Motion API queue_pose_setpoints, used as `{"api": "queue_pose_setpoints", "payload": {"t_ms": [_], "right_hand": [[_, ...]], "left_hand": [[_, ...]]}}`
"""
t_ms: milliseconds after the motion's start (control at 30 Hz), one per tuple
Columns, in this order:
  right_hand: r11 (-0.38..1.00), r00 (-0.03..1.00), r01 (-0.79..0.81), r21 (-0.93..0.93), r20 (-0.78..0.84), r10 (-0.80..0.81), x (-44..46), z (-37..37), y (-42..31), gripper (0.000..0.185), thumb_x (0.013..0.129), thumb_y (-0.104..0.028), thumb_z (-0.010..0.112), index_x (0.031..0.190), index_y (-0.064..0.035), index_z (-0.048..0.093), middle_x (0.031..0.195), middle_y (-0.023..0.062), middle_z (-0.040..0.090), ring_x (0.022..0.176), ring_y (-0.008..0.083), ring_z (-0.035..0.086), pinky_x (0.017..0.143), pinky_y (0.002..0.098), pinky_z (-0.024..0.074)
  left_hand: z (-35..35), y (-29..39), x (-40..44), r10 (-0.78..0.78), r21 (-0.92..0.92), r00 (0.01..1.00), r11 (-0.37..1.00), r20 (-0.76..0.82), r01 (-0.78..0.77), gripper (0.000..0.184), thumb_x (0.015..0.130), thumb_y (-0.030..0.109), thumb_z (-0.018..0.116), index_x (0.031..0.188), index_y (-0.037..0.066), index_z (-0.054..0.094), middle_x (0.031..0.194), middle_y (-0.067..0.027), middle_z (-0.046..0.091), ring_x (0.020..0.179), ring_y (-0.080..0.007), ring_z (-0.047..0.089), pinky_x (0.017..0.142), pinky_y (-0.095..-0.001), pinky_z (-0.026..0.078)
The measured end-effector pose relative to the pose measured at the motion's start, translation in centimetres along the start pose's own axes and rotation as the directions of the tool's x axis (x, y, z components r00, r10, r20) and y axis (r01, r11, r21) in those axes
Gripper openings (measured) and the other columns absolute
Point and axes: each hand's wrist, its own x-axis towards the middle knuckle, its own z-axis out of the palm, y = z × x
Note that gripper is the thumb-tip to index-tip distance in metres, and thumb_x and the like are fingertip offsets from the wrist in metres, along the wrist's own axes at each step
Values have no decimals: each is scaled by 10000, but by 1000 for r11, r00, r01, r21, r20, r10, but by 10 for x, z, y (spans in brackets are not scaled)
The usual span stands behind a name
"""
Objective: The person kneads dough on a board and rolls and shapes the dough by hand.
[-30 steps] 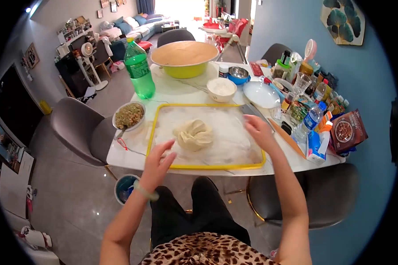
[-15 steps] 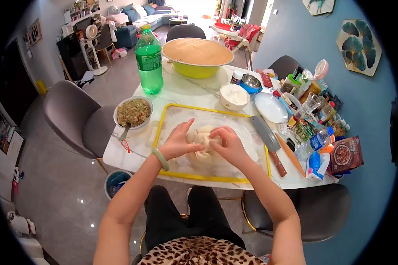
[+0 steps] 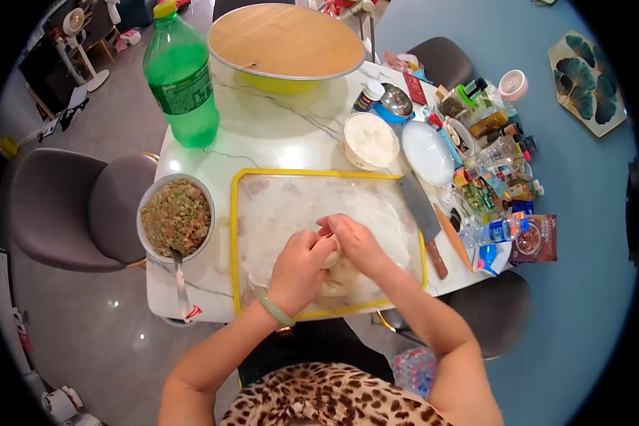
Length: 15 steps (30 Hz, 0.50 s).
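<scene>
A pale lump of dough [image 3: 342, 279] lies on a floured mat with a yellow border [image 3: 319, 172], below my hands. My left hand [image 3: 302, 266], with a pale green bangle at the wrist, has its fingers curled round part of the dough. From the other side my right hand [image 3: 355, 245] meets it, fingers bent and pinching at the dough between the hands. The fingers partly cover the dough, so I cannot tell whether that piece is separate from the lump. White flour is spread across the mat.
A bowl of minced filling [image 3: 176, 216] with a spoon [image 3: 181, 287] stands left. Right are a cleaver [image 3: 420, 209], a wooden rolling pin [image 3: 453, 238] and a flour bowl [image 3: 370, 140]. Behind stand a green soda bottle [image 3: 184, 89], a covered basin [image 3: 287, 42] and several condiment bottles [image 3: 500, 153].
My hands were apart with fingers loosely spread around the dough; now they are together and closed on it. The view has tipped down and nearer the table.
</scene>
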Motion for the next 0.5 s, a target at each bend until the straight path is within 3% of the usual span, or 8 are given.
{"api": "queue_pose_setpoints", "payload": {"t_ms": [33,67,100,133,167,267,400,500], "right_hand": [[1000,1000,-16,10,1,16,-6,7,-3,352,951,-325,400,1014,-39,595,908,102,617,860,197,577,791,312,438],[992,985,47,-119,-159,-66,-13,14,-6,317,940,-302,417,972,-46,600,866,110,614,819,234,578,756,338,442],[963,941,87,-255,-296,-164,-17,19,-8,284,928,-280,434,930,-53,604,823,119,611,779,272,580,721,365,446],[967,947,77,-243,-286,-148,-18,26,-5,284,928,-280,434,930,-53,604,823,119,611,779,272,580,721,365,446],[910,894,114,-399,-358,-270,-16,32,2,243,904,-253,460,873,-52,593,786,116,596,749,291,563,689,388,435],[795,821,87,-601,-408,-399,-8,39,8,183,859,-212,506,780,-58,566,728,106,569,699,308,533,640,418,414],[666,803,-51,-744,-427,-416,9,43,10,174,836,-210,530,731,-72,542,727,93,557,698,296,517,634,420,405],[606,792,-134,-784,-452,-410,20,46,10,170,832,-221,537,729,-86,544,760,81,558,734,287,516,654,416,406]], "left_hand": [[4,1,0,50,32,998,998,-40,-49,397,594,-20,648,966,48,525,937,-132,531,866,-322,515,743,-373,434],[9,1,0,41,29,999,999,-30,-41,397,594,-20,648,966,48,525,937,-132,531,866,-322,515,743,-373,434],[14,-1,-2,-123,-90,989,989,-82,116,409,607,-14,633,997,41,524,937,-138,533,893,-332,510,785,-392,428],[17,-3,-7,-294,-207,949,941,-117,267,421,621,-8,618,1029,34,524,938,-144,535,920,-343,504,826,-411,421],[20,-8,-9,-308,-200,944,938,-114,282,421,621,-8,618,1029,34,524,938,-144,535,920,-343,504,826,-411,421],[7,-18,-18,-464,-256,882,865,-78,432,492,630,44,628,1106,8,510,1009,-175,537,991,-345,495,897,-400,402],[-15,-18,-14,-453,-89,883,881,127,465,600,622,123,680,1167,-27,478,1065,-217,540,1017,-360,494,908,-401,402],[-12,-12,-6,-477,-26,865,874,157,486,600,630,157,708,1157,-24,485,1047,-217,549,1000,-363,498,884,-413,411]]}}
